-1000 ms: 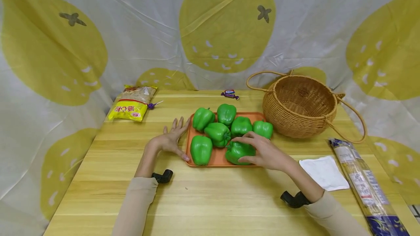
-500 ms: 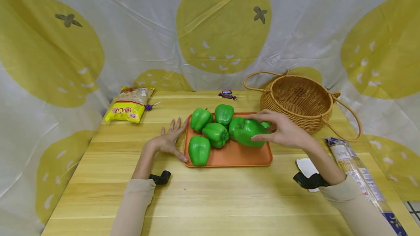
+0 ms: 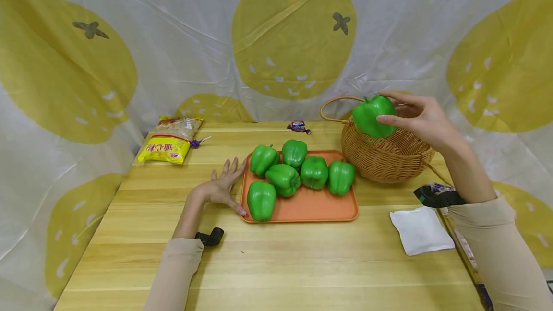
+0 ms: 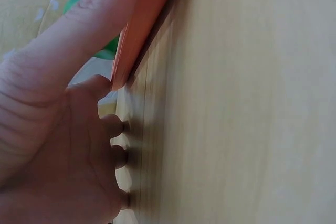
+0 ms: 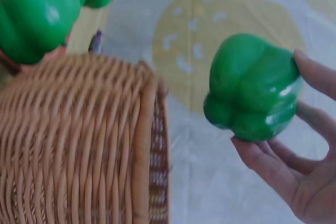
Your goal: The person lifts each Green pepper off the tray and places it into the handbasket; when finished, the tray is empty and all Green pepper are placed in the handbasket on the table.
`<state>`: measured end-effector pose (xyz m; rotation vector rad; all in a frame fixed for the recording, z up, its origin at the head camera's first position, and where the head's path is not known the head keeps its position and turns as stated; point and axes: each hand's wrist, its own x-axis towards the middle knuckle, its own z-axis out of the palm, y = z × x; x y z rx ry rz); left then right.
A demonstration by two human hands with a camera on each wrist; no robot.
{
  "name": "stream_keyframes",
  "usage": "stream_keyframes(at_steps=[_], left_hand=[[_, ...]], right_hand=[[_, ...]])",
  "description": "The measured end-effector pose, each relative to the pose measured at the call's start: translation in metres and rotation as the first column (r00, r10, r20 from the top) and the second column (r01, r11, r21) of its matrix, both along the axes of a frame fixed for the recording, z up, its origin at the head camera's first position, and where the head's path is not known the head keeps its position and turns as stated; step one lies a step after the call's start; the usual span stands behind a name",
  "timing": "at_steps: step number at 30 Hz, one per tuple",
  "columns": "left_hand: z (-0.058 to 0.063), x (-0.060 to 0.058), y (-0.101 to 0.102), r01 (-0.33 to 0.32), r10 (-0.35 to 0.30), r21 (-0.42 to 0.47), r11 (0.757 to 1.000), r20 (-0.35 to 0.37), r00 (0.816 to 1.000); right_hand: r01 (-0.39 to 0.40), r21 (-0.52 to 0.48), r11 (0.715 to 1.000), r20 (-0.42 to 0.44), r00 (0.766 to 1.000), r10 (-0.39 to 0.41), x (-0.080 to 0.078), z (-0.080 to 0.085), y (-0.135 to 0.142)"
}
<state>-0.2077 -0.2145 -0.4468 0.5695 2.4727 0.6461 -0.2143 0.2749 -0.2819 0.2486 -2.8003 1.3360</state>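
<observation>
My right hand grips a green bell pepper between thumb and fingers, over the wicker basket's opening. In the right wrist view that bell pepper hangs apart from the rim of the wicker basket. Several more green bell peppers lie on an orange tray at mid-table. At the tray's left end rests my left hand, fingers spread, thumb at the near corner. The left wrist view shows the thumb against the tray's edge and the other fingertips down on the table.
The wicker basket with loop handles stands behind the tray's right end. A white cloth-like square and a long pack, partly hidden by the right arm, lie at right. Back left are a yellow food bag and a lollipop; small candies lie behind.
My right hand has picked the front right bell pepper off the tray and carried it up and right, over the basket. The left hand stays at the tray's left end.
</observation>
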Motion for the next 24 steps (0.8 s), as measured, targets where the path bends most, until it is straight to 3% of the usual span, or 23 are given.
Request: stream_keyframes(at_steps=[7,14,24], left_hand=[[-0.001,0.001,0.000,-0.001,0.001,0.012,1.000,-0.005,1.000],[-0.001,0.003,0.000,0.002,-0.002,0.019,1.000,-0.011,1.000],[-0.002,0.001,0.000,-0.001,0.001,0.024,1.000,-0.009,1.000]], right_hand=[[0.124,-0.125,0.984,0.113,0.987,-0.110,-0.018,-0.011,0.026],[0.235,-0.126,0.964,0.205,0.957,-0.207,-0.031,-0.029,0.037],[0.213,-0.078,0.974,0.311,0.933,-0.179,-0.038,-0.057,0.047]])
